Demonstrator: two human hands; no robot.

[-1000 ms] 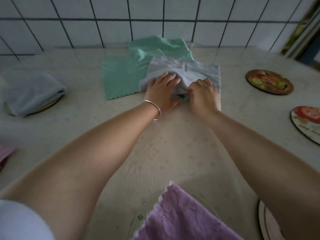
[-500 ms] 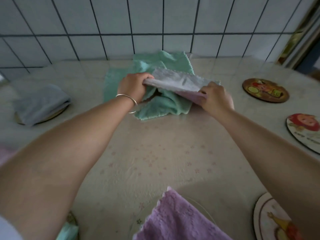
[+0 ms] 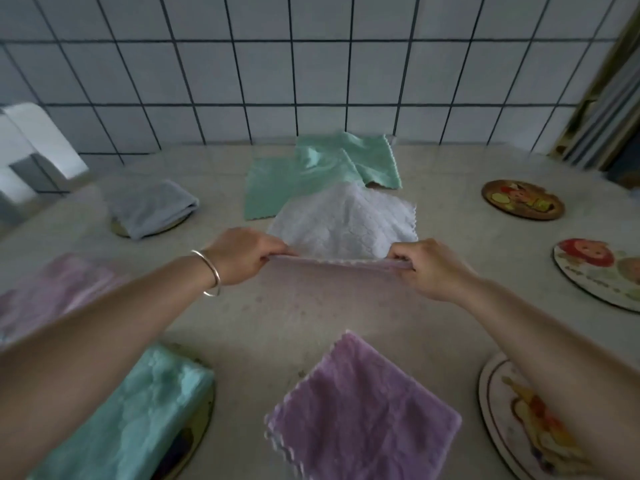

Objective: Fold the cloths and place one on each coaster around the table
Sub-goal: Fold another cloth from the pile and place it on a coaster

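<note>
Cloth (image 3: 341, 230), pale and scallop-edged, hangs stretched between your hands over mid-table: your left hand (image 3: 242, 256) and right hand (image 3: 427, 268) each pinch a near corner, fingers curled. Green cloths (image 3: 311, 174) lie behind it. Writing on the right coaster (image 3: 599, 271) looks too blurred to read.

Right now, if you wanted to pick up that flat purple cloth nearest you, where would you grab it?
Probably by the purple cloth at its two near scalloped corners, coming from the near side with each hand. It lies flat and unfolded, nothing on it, so pinching both corners would lift it taut, as the left hand and right hand hold the white cloth.
</note>
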